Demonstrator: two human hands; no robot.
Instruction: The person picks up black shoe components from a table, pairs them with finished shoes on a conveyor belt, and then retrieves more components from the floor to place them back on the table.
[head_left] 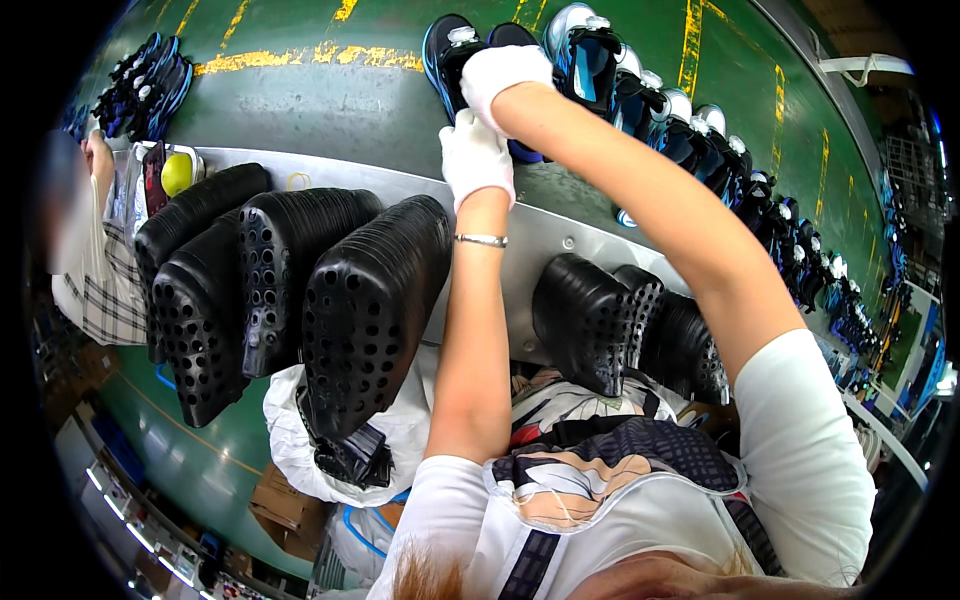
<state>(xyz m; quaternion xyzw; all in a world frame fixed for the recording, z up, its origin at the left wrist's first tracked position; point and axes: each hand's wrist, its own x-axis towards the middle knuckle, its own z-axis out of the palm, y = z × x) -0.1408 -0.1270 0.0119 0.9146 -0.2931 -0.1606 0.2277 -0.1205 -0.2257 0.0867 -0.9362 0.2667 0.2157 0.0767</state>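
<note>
Both my hands wear white gloves and work over a pair of dark sneakers with blue-edged soles on the green surface ahead. My right hand [507,80] is curled over the right sneaker [513,36], covering much of it. My left hand [477,160] is just below, its bent fingers at the heel end of the left sneaker [446,65]. Both hands are closed, and whatever is in their fingers is hidden. Left of my left forearm, several black ribbed, shoe-shaped inserts [375,300] with round holes lie on a metal ledge [405,185].
More black inserts [585,315] lie right of my left forearm. A long row of sneakers [690,150] curves away to the right; another cluster [145,85] stands far left. A person's hand [98,160] is beside a yellow round object [177,174]. A white bag [290,425] hangs below the ledge.
</note>
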